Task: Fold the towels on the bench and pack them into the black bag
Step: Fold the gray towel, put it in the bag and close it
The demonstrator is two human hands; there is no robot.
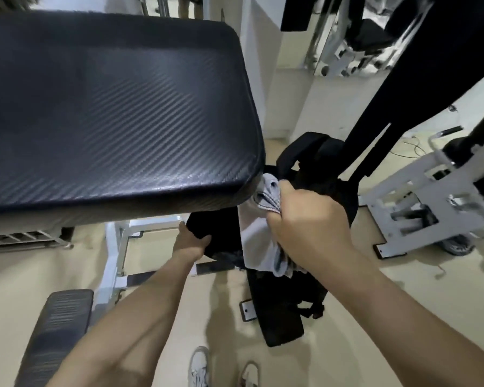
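Beside the tabletop point(109, 107), left hand point(192, 243) grips the black bag point(207, 233) open; right hand point(305, 216) clutches the towel point(259, 241). Best pushed deep, kept flat.

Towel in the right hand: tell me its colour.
The towel is light grey with a darker stitched hem, seen in the head view.

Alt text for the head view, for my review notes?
A person's right hand grips a pale grey towel at the mouth of a black bag on the floor, while the left hand holds the bag's edge. A black padded bench fills the upper left.
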